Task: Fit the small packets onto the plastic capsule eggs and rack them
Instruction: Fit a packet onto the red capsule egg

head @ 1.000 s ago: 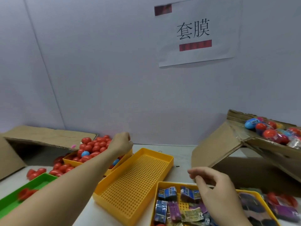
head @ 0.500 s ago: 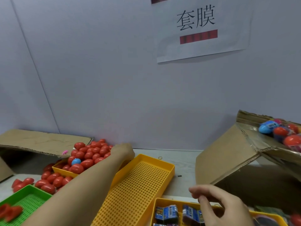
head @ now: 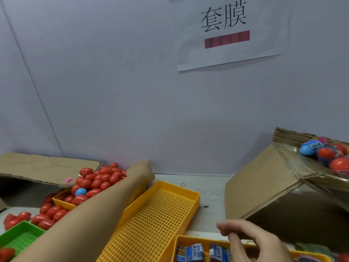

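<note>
A heap of red capsule eggs (head: 98, 180), with one blue egg (head: 80, 191) among them, fills a yellow tray (head: 63, 202) at the left. My left hand (head: 140, 171) reaches across into the far right of that heap; its fingers are hidden behind the hand and the eggs. Small blue packets (head: 189, 253) lie in another yellow tray (head: 181, 241) at the bottom edge. My right hand (head: 251, 241) hovers over this tray with loosely curled fingers and nothing visible in them. An empty perforated yellow rack tray (head: 156, 220) lies between the two.
A tilted cardboard box (head: 264, 186) at the right holds wrapped eggs (head: 324, 154). A cardboard flap (head: 47, 165) lies at the far left. A green tray (head: 20, 237) and loose red eggs (head: 49, 216) sit at the lower left. A rubber band (head: 182, 184) lies near the wall.
My left hand has sunk from above the egg heap down into it. The view has tilted upward, so my right hand and the packet tray now sit lower in the picture.
</note>
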A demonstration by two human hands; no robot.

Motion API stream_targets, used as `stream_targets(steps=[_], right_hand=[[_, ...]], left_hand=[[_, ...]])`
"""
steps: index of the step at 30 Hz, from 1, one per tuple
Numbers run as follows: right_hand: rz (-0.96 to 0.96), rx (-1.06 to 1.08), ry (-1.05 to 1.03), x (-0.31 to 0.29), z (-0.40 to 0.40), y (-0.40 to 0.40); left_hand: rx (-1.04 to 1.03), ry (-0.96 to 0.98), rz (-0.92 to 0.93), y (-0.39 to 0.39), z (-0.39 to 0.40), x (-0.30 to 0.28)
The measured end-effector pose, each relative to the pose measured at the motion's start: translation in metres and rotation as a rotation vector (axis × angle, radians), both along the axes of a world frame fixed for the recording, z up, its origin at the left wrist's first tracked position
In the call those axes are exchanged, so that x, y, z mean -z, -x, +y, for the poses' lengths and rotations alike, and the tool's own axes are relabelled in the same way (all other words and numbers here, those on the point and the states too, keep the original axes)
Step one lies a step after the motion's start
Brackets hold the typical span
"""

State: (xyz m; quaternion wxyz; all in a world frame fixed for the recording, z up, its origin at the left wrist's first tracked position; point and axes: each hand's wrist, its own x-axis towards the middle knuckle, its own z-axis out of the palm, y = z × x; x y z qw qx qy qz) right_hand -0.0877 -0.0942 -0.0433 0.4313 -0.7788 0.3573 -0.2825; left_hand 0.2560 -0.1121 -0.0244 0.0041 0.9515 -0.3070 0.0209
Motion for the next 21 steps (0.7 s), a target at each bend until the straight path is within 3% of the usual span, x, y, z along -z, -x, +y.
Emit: stream_targets(steps=[4, 9, 16, 21], right_hand=[[-0.074, 0.042, -0.01, 0.001, 0.001, 0.0], [-0.166, 0.096, 0.003, 0.003, 0.007, 0.001], [-0.284, 0.157, -0.028, 0.005, 0.007, 0.006], [-0.333, 0.158, -0.053, 0.003, 0.009, 0.009]], left_hand=[[0.057, 0.284, 0.011, 0.018, 0.003, -0.012], [0.313, 0.687, -0.014, 0.06, 0.002, -0.03], [0.495, 0.768, 0.185, 0.144, 0.013, -0.062], [0.479, 0.724, 0.51, 0.207, 0.04, -0.082]])
